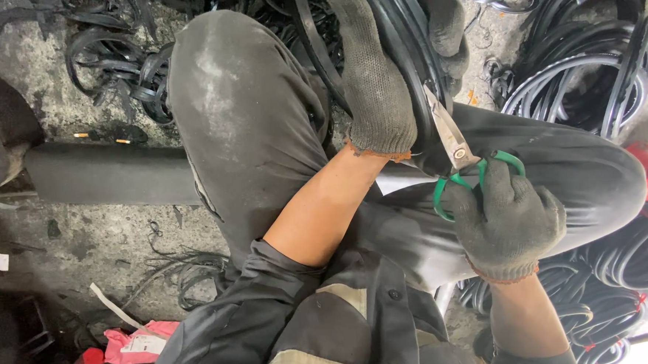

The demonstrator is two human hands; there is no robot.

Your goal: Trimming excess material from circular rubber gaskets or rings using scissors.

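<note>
Your left hand [374, 76], in a grey knit glove, has its fingers wrapped tight around a black rubber ring [405, 45], pinning it against your knee so the edge stays steady for the blades. Your right hand [507, 220], gloved too, has its fingers closed through the green handles of the scissors [459, 153], whose blades point up along the ring's rim, touching it. More black rubber rings lie coiled on the concrete floor [83, 239] to your right [591, 64], close by.
</note>
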